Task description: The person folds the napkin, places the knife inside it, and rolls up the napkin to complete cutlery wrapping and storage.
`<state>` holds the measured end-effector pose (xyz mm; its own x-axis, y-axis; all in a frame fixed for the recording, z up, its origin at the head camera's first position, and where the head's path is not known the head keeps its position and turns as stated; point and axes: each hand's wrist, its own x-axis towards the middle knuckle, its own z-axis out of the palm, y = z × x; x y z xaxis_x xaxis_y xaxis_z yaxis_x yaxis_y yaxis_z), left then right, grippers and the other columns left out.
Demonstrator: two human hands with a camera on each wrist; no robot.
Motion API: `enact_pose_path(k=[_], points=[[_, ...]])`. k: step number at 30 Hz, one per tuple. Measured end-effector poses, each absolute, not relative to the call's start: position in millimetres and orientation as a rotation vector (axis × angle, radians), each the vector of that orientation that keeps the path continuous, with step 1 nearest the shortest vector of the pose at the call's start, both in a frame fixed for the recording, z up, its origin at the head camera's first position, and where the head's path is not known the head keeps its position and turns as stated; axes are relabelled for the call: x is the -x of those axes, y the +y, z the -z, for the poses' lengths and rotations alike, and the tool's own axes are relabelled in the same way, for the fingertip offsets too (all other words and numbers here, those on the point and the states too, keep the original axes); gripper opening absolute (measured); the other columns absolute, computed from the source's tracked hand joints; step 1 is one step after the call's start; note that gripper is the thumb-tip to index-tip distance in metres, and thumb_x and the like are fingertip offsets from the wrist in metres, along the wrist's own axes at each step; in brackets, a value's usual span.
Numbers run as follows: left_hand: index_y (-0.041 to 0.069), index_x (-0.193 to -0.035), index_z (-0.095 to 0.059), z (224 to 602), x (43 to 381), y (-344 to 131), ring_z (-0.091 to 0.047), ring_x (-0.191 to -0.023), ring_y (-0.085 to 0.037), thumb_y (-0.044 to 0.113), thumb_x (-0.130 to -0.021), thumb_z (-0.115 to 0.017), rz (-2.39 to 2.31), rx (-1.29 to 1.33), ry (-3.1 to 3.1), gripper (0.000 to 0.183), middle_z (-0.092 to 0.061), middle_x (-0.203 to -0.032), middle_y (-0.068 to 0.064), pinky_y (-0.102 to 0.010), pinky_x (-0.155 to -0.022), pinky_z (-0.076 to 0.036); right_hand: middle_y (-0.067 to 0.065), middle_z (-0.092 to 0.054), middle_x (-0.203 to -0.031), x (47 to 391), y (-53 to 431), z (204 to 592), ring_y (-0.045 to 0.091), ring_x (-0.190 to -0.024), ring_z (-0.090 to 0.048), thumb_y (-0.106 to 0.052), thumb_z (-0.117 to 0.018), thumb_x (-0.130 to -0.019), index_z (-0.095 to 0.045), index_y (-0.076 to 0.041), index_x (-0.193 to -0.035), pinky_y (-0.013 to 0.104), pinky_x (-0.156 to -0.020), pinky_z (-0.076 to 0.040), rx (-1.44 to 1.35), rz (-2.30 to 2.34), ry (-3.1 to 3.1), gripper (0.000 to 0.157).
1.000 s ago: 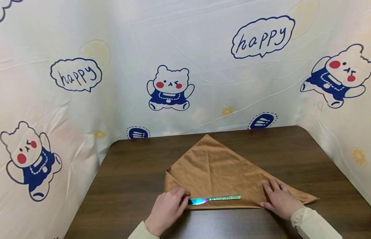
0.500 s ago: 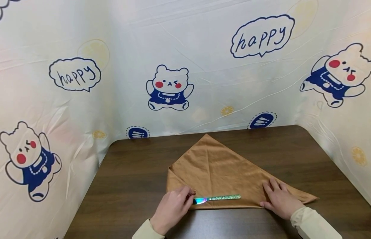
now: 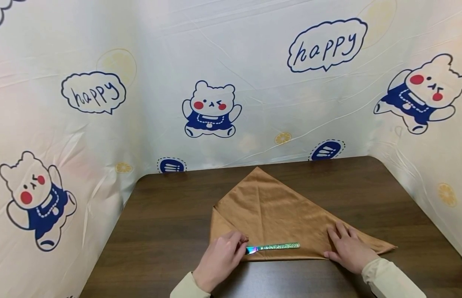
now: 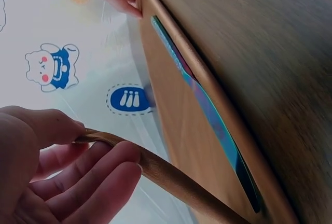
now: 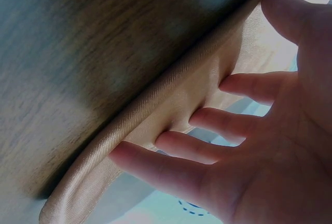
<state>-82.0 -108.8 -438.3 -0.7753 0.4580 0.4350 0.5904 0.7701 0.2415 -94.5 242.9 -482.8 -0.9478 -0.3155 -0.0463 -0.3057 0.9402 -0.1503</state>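
A brown cloth napkin, folded into a triangle, lies on the dark wooden table with its peak pointing away. Along its near folded edge rests a table knife with a patterned green handle and a rainbow-tinted blade. My left hand pinches the napkin's left corner between thumb and fingers, holding it raised over the blade, whose tip is hidden in the head view. The left wrist view shows the whole blade beneath the lifted corner. My right hand presses spread fingertips on the napkin's right part.
The wooden table extends around the napkin on all sides. A pale printed curtain with bears and "happy" bubbles encloses the table's back and both sides.
My left hand has moved right with the pinched corner, folding the napkin's left side further inward and covering more of the blade. The right hand has stayed in place.
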Motion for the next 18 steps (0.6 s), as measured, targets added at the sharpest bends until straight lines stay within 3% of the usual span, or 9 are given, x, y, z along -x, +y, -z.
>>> enact_pose_path(k=[9,18], points=[[0.02,-0.081,-0.059,435.7,81.7,-98.3,-0.057,-0.061,0.0,0.02,-0.078,-0.064,0.437,0.819,-2.556,0.005,-0.062,-0.075,0.012,-0.019,-0.049,-0.042,0.033,-0.04,-0.125,93.4,242.3,482.4,0.056,-0.102,-0.041,-0.047,-0.062,-0.076,-0.049,0.002,-0.122,0.055,-0.076,-0.042,0.476,0.218,3.03,0.069],[0.016,-0.085,-0.057,436.9,82.3,-90.7,-0.059,-0.065,0.0,0.018,-0.082,-0.062,0.566,0.868,-2.585,0.005,-0.064,-0.079,0.008,-0.013,-0.052,-0.042,0.032,-0.041,-0.124,93.7,242.5,483.4,0.055,-0.101,-0.043,-0.046,-0.063,-0.076,-0.049,0.002,-0.122,0.054,-0.078,-0.041,0.493,0.213,3.048,0.068]])
